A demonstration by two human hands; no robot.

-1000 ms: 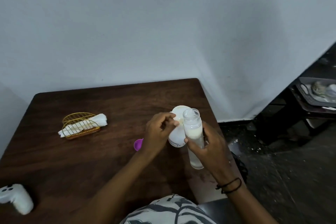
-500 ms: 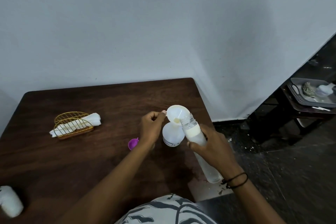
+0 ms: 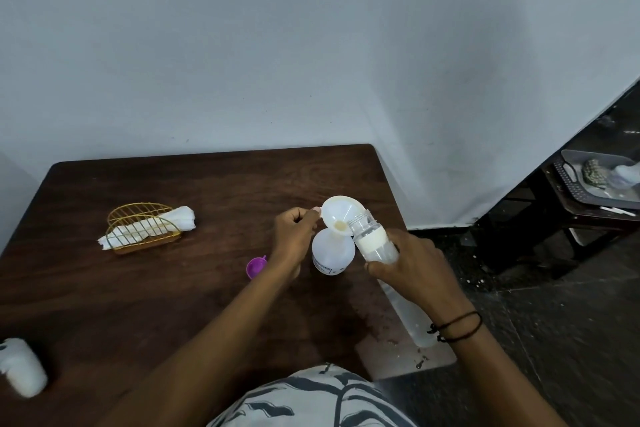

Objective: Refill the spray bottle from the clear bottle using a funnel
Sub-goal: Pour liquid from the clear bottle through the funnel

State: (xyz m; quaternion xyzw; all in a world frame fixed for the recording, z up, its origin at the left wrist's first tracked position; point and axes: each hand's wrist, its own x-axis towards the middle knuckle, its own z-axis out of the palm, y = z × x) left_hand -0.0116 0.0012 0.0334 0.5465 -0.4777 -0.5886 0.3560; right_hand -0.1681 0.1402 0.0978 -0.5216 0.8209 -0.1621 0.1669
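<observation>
Only one view, from the head, looking down at a dark wooden table. Near the right edge of it: spray bottle, standing upright with no top on, white funnel sitting in its neck. Left hand closed narrow, pinching the funnel rim with fingertips to steady it. Right hand wrapped around the clear bottle, tilted steeply with open mouth resting over the funnel rim and milky liquid pressed up toward that mouth. Small yellowish pool visible at the funnel bottom; level inside the spray bottle hard to judge.

Possible trouble from here:
- Tilting too fast, so more liquid than the narrow spout can pass, and overflow across the funnel rim onto the table.
- Mouth sliding off the rim toward the right, then pouring past the funnel, maybe over the table edge just beside.
- Pushing on the funnel sideways, tipping the light spray bottle.

Well apart and probably not in danger: purple cap near the left wrist, gold wire holder with a rolled cloth, white object at bottom left.
</observation>
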